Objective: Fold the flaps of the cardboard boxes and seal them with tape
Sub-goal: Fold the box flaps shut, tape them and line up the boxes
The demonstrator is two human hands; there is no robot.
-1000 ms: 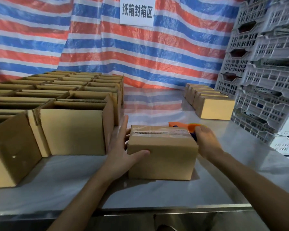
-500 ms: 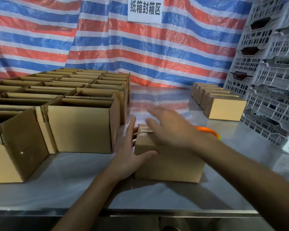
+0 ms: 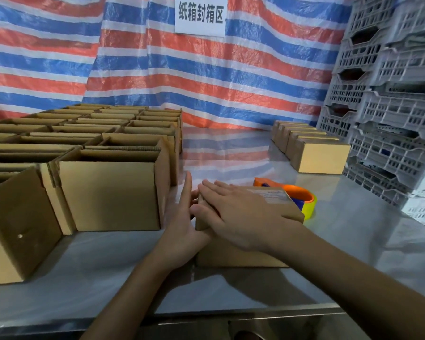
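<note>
Pressing w/ right hand (image 3: 241, 217) flat on box (image 3: 241, 257) top, fingers straight, gripping nothing; bracing box's left end w/ left hand (image 3: 182, 224), palm open.

Head cam, box position: near table (image 3: 108, 278) front edge, right of ctr, long axis along that edge. Tape strip on top, so prob. sealed. Dispenser (image 3: 297, 196) just behind box's right end, nearer right hand. Sealed row (image 3: 322, 158) toward far right corner, likely next stop.

Two hands (image 3: 179, 224) (image 3: 243, 217), one tape dispenser (image 3: 298, 193)
</note>
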